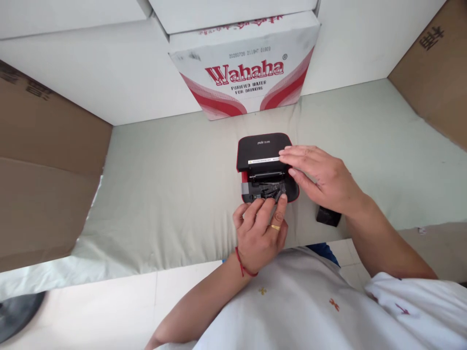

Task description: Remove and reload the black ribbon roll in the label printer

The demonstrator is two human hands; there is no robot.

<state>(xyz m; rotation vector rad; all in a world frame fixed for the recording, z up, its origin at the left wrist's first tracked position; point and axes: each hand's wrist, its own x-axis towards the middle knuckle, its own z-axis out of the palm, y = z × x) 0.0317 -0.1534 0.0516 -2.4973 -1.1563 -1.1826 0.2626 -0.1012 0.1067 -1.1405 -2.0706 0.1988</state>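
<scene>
A small black case with red edging (263, 146) lies open on the pale green cloth (164, 194), its lid raised toward the back. My right hand (321, 177) rests on the right side of the case, fingers stretched flat along the lid edge. At the front of the case my left hand (260, 232), wearing a gold ring and a red wrist string, pinches a small dark part (272, 190) inside the tray. The contents of the tray are dark and hard to make out.
A white and red Wahaha water carton (244, 68) stands just behind the case. Brown cardboard (44, 165) flanks the left, more cardboard (430, 73) the right. A small black object (328, 217) lies under my right wrist. The cloth's front edge drops to a tiled floor.
</scene>
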